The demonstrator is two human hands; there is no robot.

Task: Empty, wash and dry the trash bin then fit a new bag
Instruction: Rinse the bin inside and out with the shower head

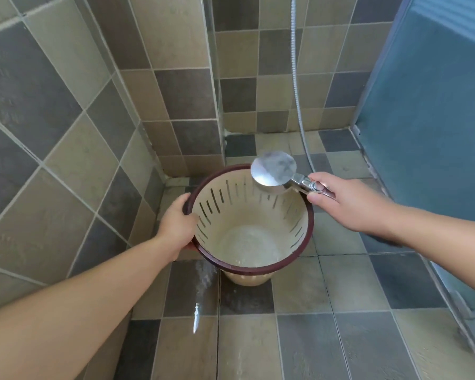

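A cream trash bin (pixel 258 212) with a dark red rim and slotted walls stands on the tiled shower floor. It holds no bag, and water foams at its bottom. My left hand (pixel 177 223) grips the rim on the left side. My right hand (pixel 340 200) holds the chrome handle of a shower head (pixel 274 168), whose round face hangs over the bin's far right rim and sprays into it.
The metal shower hose (pixel 295 78) hangs down the back wall. Tiled walls close in at the left and behind, and a blue frosted glass door (pixel 428 105) stands at the right. Water runs over the floor tiles (pixel 203 297) in front of the bin.
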